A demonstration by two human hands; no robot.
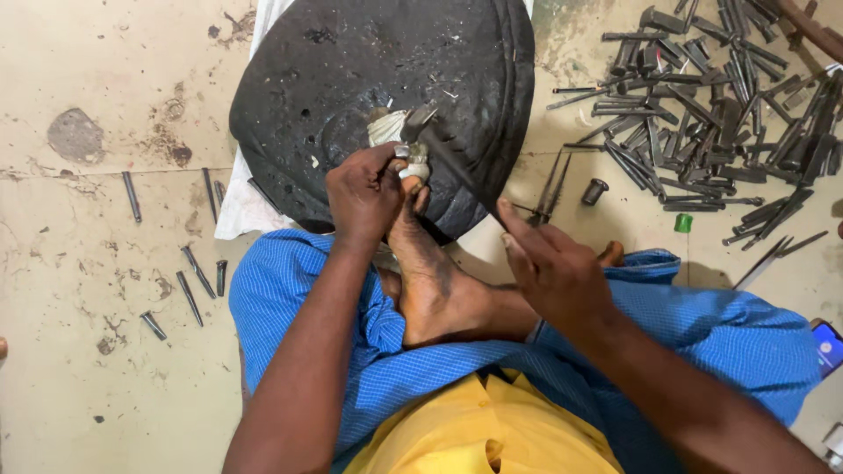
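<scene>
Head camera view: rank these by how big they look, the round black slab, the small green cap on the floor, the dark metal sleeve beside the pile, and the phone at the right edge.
1. round black slab
2. phone, partly cut off, so unsure
3. dark metal sleeve
4. green cap, close to the sleeve in size

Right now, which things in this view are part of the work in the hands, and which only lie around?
In use:
- left hand pinching a small metal piece
- right hand swinging a hammer
- black round slab under the work
- foot braced against it

Lying about:
- heap of dark metal rods
- loose rods on the floor
- green cap
- phone
</scene>
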